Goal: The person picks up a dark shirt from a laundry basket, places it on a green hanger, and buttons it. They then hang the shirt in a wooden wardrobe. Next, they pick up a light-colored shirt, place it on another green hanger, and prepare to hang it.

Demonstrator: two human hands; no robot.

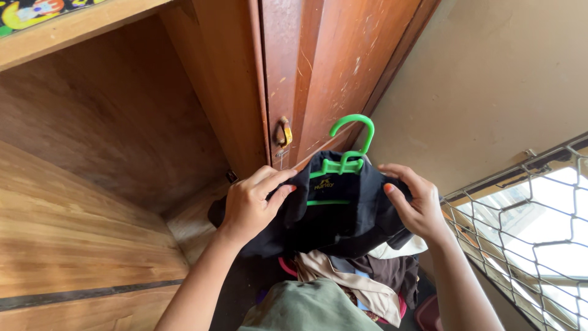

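Note:
A dark navy shirt (343, 211) hangs on a bright green plastic hanger (352, 144), whose hook sticks up in front of a wooden wardrobe door. My left hand (251, 202) grips the shirt's left shoulder. At the other shoulder, my right hand (413, 205) pinches the fabric between thumb and fingers. The hanger's lower bar shows through the open neck. Below the shirt lies a heap of other clothes (361, 279), brown, beige and white.
The brown wardrobe door (324, 67) with a brass handle (283, 132) stands behind the hanger. An open wooden compartment (116, 129) is to the left. A window with wire mesh (533, 214) is at the right. An olive green garment (306, 309) fills the bottom.

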